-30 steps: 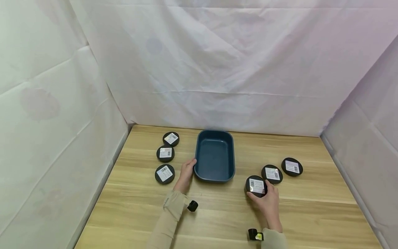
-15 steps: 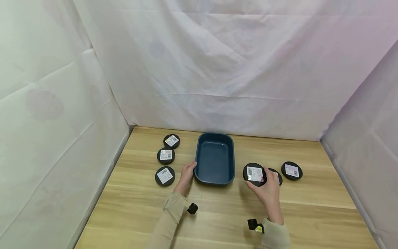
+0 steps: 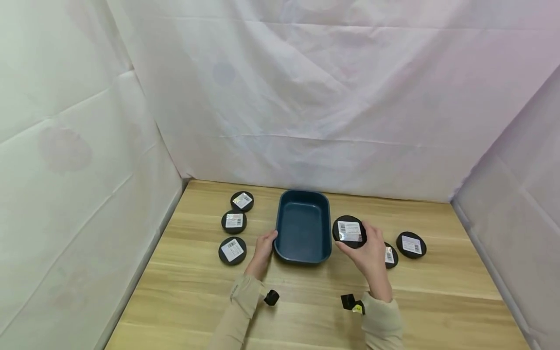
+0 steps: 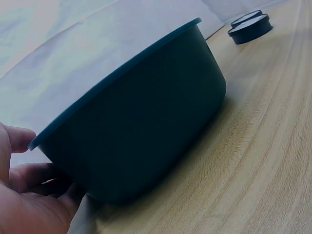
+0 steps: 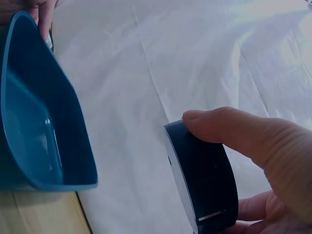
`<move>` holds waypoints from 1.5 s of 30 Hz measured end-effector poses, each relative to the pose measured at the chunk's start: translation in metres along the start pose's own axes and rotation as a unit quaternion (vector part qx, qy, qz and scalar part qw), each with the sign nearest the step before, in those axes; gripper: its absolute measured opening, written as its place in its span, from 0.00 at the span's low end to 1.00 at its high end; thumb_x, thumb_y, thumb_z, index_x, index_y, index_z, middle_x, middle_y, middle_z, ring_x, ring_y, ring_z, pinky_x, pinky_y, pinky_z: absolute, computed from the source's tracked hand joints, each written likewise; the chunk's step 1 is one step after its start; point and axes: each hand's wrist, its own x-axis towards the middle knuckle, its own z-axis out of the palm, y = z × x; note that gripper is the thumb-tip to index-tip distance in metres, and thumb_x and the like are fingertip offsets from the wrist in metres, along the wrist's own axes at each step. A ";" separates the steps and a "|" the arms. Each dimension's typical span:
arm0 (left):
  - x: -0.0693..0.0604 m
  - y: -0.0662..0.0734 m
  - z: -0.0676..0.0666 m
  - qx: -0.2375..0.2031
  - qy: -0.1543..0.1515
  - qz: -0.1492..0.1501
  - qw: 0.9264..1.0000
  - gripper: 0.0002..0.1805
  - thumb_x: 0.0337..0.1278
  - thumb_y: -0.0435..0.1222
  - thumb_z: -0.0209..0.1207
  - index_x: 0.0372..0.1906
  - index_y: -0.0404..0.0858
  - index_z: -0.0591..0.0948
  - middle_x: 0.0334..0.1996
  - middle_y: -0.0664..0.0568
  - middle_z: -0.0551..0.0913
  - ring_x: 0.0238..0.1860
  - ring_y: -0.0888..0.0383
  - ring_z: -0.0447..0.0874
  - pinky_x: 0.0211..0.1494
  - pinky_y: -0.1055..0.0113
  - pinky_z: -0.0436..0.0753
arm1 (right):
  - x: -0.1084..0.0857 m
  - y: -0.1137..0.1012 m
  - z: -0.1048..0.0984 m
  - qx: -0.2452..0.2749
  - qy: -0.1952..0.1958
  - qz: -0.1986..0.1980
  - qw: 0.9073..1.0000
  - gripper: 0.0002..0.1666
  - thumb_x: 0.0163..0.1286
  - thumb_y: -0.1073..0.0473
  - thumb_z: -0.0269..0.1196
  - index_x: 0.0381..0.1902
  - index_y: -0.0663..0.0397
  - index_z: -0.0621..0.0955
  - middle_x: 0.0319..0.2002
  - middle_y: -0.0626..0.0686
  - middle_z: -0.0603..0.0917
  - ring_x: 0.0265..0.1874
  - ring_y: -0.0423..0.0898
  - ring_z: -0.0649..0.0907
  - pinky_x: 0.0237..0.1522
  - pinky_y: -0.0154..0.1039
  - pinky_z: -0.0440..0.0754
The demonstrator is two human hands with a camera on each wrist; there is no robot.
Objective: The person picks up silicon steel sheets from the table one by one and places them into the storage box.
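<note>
A dark blue rectangular tub (image 3: 302, 236) sits mid-table. At its left side my left hand (image 3: 262, 248) holds it, the thumb at the rim and the fingers against the outer wall in the left wrist view. Off the table, just right of the tub, my right hand (image 3: 369, 250) grips a round black disc (image 3: 349, 231) by its edge between thumb and fingers. The disc is thick and flat, with a white barcode label on its upper face. Behind the right hand, a second labelled disc (image 3: 390, 255) is partly hidden.
Farther right lies another black disc (image 3: 411, 244). Left of the tub, three more form a column: a near disc (image 3: 232, 251), a middle disc (image 3: 234, 221) and a far disc (image 3: 242, 201). White cloth (image 3: 306, 121) hangs behind and beside the wooden table (image 3: 302, 311).
My right hand has lifted the black disc off the table and carried it away from me and left, close to the tub. My left hand stays at the tub.
</note>
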 end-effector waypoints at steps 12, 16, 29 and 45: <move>0.051 -0.111 -0.018 0.024 -0.004 0.021 0.999 0.26 0.52 0.57 0.61 0.52 0.46 0.82 0.53 0.53 0.80 0.58 0.56 0.74 0.62 0.60 0.71 | 0.004 -0.017 0.025 0.016 -0.015 -0.042 0.999 0.50 0.45 0.53 0.76 0.62 0.69 0.67 0.57 0.69 0.68 0.53 0.62 0.70 0.55 0.57 0.70; 0.020 -0.055 0.001 0.039 -0.004 0.022 0.999 0.25 0.58 0.49 0.59 0.54 0.37 0.80 0.55 0.46 0.78 0.60 0.53 0.72 0.63 0.61 0.70 | 0.005 -0.026 0.030 0.024 -0.013 -0.060 0.998 0.50 0.44 0.54 0.76 0.61 0.69 0.68 0.55 0.68 0.69 0.52 0.62 0.71 0.53 0.56 0.71; -0.007 -0.005 0.011 0.063 0.003 0.027 0.998 0.26 0.59 0.51 0.57 0.53 0.36 0.80 0.54 0.46 0.79 0.58 0.54 0.74 0.61 0.65 0.72 | 0.007 -0.036 0.048 0.034 -0.027 -0.066 0.997 0.52 0.44 0.52 0.77 0.63 0.68 0.67 0.56 0.67 0.69 0.53 0.61 0.71 0.53 0.56 0.73; 0.069 -0.144 -0.018 0.051 0.002 0.001 0.999 0.27 0.51 0.59 0.60 0.52 0.47 0.82 0.53 0.53 0.80 0.58 0.56 0.74 0.63 0.60 0.71 | 0.005 -0.018 0.070 0.027 -0.037 -0.060 0.997 0.52 0.43 0.53 0.77 0.62 0.71 0.68 0.54 0.68 0.71 0.50 0.61 0.72 0.52 0.56 0.73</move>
